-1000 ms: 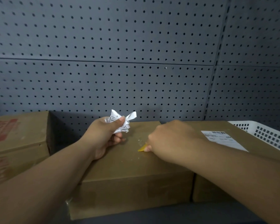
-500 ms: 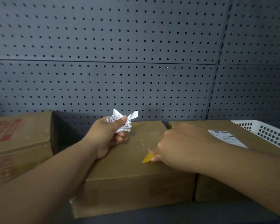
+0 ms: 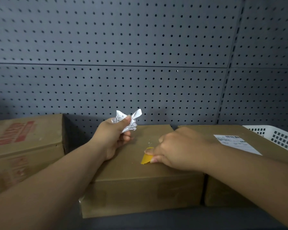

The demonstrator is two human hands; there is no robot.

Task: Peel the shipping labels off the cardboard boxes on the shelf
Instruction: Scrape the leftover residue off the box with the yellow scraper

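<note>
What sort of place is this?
Likely a stockroom or shop storage shelf: a grey pegboard back panel, cardboard boxes, one bearing a shipping label, and a white plastic basket.

Around the middle box: second box at 9 o'clock, third box at 3 with a label on top, basket beyond, pegboard at 12.

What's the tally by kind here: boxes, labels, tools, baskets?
cardboard boxes: 3 (left, middle, right)
shipping labels: 2 (flat label on the right box, crumpled label in the left hand)
yellow scraper: 1, in the right hand
white basket: 1
total: 7
</note>
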